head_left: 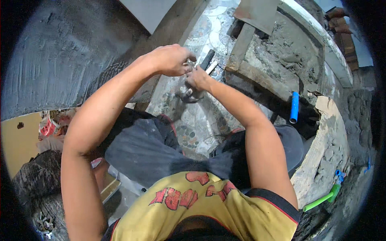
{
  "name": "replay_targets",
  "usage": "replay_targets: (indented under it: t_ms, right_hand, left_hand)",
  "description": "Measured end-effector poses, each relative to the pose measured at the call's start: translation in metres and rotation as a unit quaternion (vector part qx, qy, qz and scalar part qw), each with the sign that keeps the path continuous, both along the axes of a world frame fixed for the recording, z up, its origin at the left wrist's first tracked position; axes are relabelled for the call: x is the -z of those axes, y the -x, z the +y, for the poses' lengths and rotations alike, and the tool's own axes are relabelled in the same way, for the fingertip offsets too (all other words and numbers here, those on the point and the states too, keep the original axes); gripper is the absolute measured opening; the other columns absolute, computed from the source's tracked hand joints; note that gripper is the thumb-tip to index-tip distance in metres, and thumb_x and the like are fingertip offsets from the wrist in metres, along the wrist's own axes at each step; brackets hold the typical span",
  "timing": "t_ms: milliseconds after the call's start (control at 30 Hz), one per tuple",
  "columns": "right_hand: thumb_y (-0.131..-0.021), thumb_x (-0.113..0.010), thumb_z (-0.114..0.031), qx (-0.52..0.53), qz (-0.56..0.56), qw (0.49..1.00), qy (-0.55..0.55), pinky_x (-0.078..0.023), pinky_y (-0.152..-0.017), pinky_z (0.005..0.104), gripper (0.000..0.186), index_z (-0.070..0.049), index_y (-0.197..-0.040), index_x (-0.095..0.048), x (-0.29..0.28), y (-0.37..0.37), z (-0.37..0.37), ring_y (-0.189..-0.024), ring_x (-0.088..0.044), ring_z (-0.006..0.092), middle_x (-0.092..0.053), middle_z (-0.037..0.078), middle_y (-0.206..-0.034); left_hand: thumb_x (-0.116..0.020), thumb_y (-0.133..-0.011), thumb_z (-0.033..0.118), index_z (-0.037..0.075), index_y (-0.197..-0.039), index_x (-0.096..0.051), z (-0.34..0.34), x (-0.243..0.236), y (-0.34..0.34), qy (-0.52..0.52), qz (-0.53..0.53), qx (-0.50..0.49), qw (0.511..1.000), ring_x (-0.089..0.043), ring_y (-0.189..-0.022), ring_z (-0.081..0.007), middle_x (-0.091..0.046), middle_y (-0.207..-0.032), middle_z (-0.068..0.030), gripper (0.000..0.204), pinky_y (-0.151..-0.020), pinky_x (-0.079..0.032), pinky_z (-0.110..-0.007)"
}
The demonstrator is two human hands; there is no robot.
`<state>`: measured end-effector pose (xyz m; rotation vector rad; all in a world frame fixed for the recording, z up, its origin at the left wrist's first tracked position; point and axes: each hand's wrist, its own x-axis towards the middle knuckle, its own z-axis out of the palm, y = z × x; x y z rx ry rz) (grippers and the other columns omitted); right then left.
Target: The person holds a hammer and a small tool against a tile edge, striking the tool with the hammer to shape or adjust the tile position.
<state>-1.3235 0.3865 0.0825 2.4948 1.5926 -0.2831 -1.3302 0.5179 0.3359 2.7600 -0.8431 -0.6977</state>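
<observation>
The person's left hand [172, 60], fingers curled, is just beside the bent-fingered right hand [197, 78]; whether either grips anything cannot be told. Just beyond the right hand, a dark cylindrical rod [207, 59] and a slim whitish stick [212, 67] show against pebble-patterned flooring [187, 136]. Rough wooden edging [261, 81] borders wet, lumpy grey mortar [290, 50].

**Blue tube at right, dark crumpled heap at left**

The blue tube [294, 107] is right of center; the heap [38, 174] lies toward the lower left, below a yellow panel [19, 140] and a red-and-white wrapper [47, 127]. A bright green tube [318, 203] with a blue fitting [340, 174] lies lower right, near a gray-smeared tan sheet [315, 154]. A pale board [150, 12] juts in at the top.
</observation>
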Motion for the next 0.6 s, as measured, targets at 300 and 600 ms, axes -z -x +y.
replay_targets:
  t_ms: [300, 600]
  right_hand:
    - [-0.074, -0.065, -0.009, 0.281, 0.135, 0.848, -0.429, -0.048, -0.085, 0.0434, 0.016, -0.010, -0.088, -0.072, -0.108, -0.070, 0.015, -0.093, -0.065, 0.0338, -0.069, 0.014, -0.095]
    - [-0.066, -0.058, -0.001, 0.283, 0.025, 0.498, -0.819, -0.049, -0.086, 0.0405, 0.014, -0.005, -0.079, -0.062, -0.177, -0.014, 0.004, -0.096, -0.061, 0.0317, -0.060, 0.013, -0.094]
  left_hand:
    - [-0.054, -0.093, 0.049, -0.001, -0.136, -0.047, 0.032, 0.066, -0.032, 0.249, 0.058, -0.258, 0.932, -0.057, -0.118, -0.0372, -0.057, -0.130, -0.0258, 0.067, -0.095, -0.047, -0.045]
    - [-0.031, -0.098, 0.064, 0.005, -0.128, -0.051, -0.026, 0.036, -0.030, 0.588, 0.470, -0.391, 0.529, -0.060, -0.114, -0.0349, -0.060, -0.126, -0.0190, 0.068, -0.102, -0.046, -0.049]
